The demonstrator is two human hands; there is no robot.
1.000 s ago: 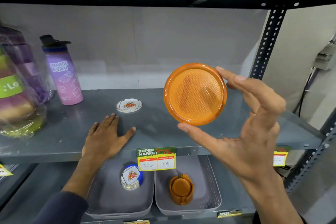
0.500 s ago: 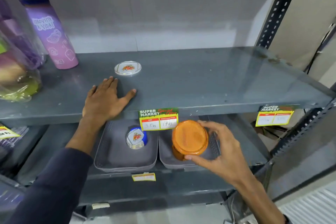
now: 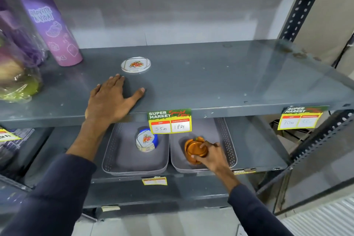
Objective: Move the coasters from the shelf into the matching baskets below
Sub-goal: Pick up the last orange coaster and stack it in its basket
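head: I see my right hand (image 3: 207, 154) in the right basket (image 3: 228, 140), fingers clamped on the orange coaster (image 3: 194, 148) | left hand (image 3: 110, 99) flat on the shelf (image 3: 210, 80), fingers apart | white coaster (image 3: 135, 64) just beyond it | white stack (image 3: 145, 141) in left basket (image 3: 116, 151)

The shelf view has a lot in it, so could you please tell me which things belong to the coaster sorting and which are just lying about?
Part of the job:
- white floral coaster on the shelf
- orange coaster under the right hand
- right basket
- left basket with its white coaster stack

Just lying about:
- purple bottle
- price tags
- left hand, resting flat
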